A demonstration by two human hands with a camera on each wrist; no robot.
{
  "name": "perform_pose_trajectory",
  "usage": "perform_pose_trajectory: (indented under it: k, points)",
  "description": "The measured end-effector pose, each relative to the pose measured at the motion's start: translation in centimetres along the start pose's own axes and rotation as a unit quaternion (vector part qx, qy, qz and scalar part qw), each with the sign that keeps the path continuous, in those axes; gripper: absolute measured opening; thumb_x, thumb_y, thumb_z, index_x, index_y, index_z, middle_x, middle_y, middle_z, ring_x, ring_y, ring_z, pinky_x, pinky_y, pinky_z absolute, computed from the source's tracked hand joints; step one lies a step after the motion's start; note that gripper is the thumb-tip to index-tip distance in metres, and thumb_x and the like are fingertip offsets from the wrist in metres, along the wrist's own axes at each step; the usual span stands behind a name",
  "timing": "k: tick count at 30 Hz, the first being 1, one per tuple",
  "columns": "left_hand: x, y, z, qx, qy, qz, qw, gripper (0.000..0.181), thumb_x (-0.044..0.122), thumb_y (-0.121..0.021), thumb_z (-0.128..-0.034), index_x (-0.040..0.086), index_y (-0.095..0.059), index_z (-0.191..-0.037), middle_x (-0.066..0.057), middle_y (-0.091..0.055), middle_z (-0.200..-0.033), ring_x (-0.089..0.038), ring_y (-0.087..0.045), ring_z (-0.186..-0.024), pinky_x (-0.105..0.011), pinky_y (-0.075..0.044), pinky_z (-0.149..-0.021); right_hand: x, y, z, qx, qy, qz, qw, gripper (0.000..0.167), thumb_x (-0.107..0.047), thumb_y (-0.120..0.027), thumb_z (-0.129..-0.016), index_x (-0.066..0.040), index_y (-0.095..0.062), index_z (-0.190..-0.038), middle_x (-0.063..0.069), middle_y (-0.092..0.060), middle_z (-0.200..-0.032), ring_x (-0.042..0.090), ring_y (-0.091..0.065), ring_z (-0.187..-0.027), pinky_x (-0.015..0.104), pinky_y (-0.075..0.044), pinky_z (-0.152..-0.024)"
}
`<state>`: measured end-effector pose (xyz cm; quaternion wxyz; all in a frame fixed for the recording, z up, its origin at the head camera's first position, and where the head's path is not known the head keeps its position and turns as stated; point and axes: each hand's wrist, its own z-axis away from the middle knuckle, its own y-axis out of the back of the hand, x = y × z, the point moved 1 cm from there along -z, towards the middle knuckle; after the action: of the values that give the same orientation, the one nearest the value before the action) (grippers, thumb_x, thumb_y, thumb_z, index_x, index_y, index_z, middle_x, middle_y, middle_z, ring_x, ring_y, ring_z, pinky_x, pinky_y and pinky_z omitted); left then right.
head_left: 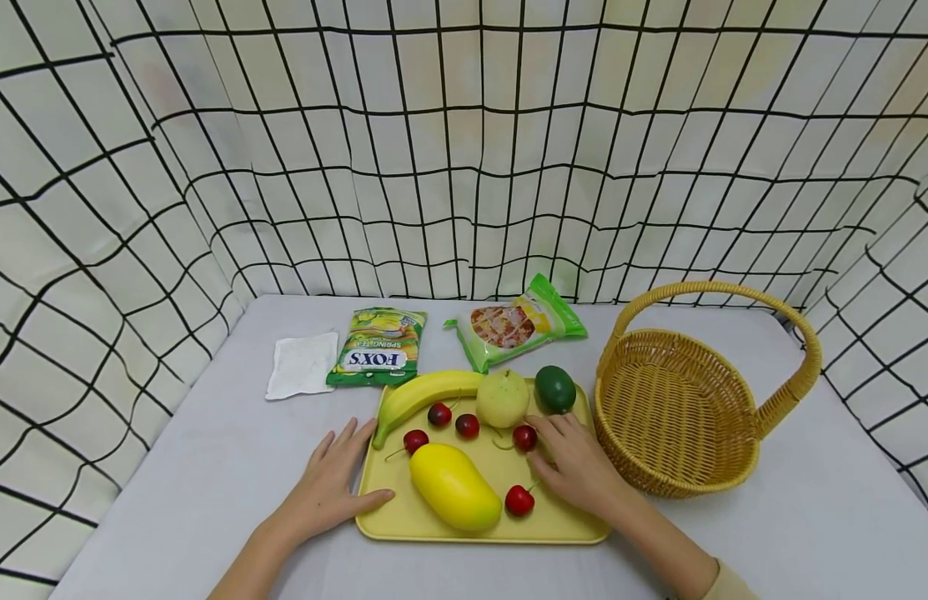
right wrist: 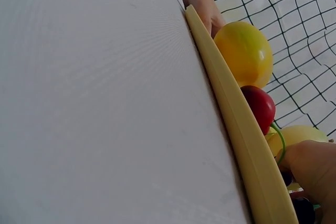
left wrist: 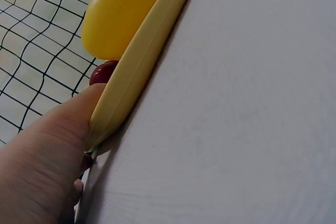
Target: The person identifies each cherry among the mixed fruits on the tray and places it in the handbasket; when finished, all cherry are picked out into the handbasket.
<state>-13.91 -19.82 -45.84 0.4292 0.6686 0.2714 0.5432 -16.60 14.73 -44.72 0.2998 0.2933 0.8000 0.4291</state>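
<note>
A yellow tray [head_left: 388,508] holds a banana [head_left: 426,390], a pear [head_left: 503,398], a green avocado-like fruit [head_left: 555,389], a yellow mango [head_left: 454,487] and several red cherries. At the tray's left edge my left hand [head_left: 324,483] rests with fingers spread, its thumb [left wrist: 79,109] over the rim. My right hand [head_left: 579,462] reaches over the tray's right side. Its index finger and thumb stand on either side of a dark red cherry [head_left: 524,437]; whether they touch it is unclear. Another cherry [head_left: 519,500] with a green stem lies nearer the front, also visible in the right wrist view.
Right of the tray stands a wicker basket [head_left: 677,417] with a tall handle. Behind the tray lie a green Fox's candy bag [head_left: 379,346], a green snack packet [head_left: 512,323] and a white square packet [head_left: 303,365]. Netted white cloth [head_left: 464,150] encloses the table.
</note>
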Motion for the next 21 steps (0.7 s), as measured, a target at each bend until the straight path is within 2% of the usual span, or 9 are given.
perform_pose_trajectory:
  k: [12, 21]
  points:
    - [0.12, 0.14, -0.03, 0.002, -0.005, -0.004, 1.0, 0.098, 0.064, -0.062, -0.071, 0.008, -0.029, -0.143, -0.014, -0.032, -0.145, -0.033, -0.017, -0.135, -0.051, -0.005, -0.108, 0.06, -0.2, 0.01, -0.007, -0.026, -0.012, 0.9996, 0.042, -0.022, -0.07, -0.078, -0.007, -0.059, -0.115, 0.002, -0.061, -0.101, 0.02, -0.052, -0.095, 0.039, -0.043, -0.083]
    - [0.1, 0.09, -0.09, -0.003, 0.007, -0.004, 1.0, 0.099, 0.066, -0.062, -0.0703, 0.007, -0.029, -0.143, -0.013, -0.031, -0.145, -0.034, -0.015, -0.136, -0.051, -0.004, -0.108, -0.05, -0.09, -0.26, -0.012, -0.037, -0.018, 0.9991, 0.04, -0.023, -0.069, -0.08, -0.007, -0.059, -0.115, 0.003, -0.062, -0.103, 0.019, -0.052, -0.093, 0.038, -0.043, -0.081]
